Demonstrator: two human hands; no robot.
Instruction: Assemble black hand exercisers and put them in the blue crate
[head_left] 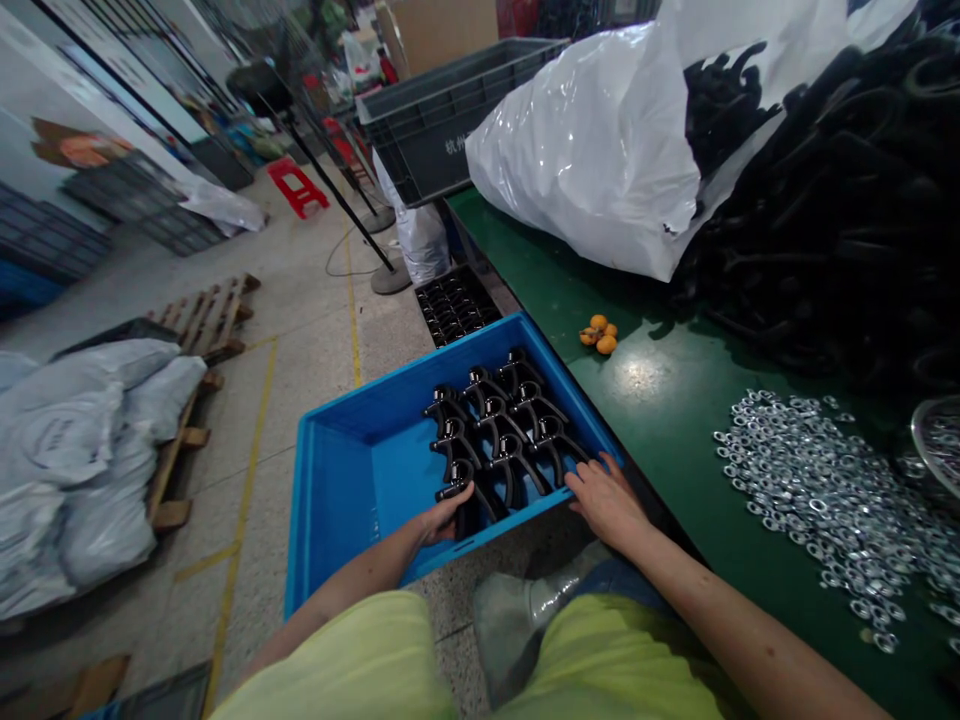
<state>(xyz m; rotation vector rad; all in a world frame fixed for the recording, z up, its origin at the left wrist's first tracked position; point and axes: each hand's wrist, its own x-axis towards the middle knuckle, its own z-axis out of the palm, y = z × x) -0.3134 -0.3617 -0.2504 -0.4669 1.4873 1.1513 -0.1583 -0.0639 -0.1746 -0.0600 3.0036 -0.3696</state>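
A blue plastic crate (337, 425) in front of me holds several black forked handles (510, 447) with shiny tops, set in rows on its right side. My left hand (448, 517) reaches over the near wall, thumb and fingers closed around the nearest black handle of the left row; part of the grip is hidden. At the near right corner, my right hand (606, 500) curls its fingers over the crate's rim, close to the end of another handle.
To the right, a green table (645, 420) carries small metal rings (817, 500), orange fruits (600, 335), a white sack (585, 140) and a heap of black parts (840, 220). A tray of black parts (456, 305) lies beyond the crate. Sacks (82, 450) rest on a pallet (187, 440) at left.
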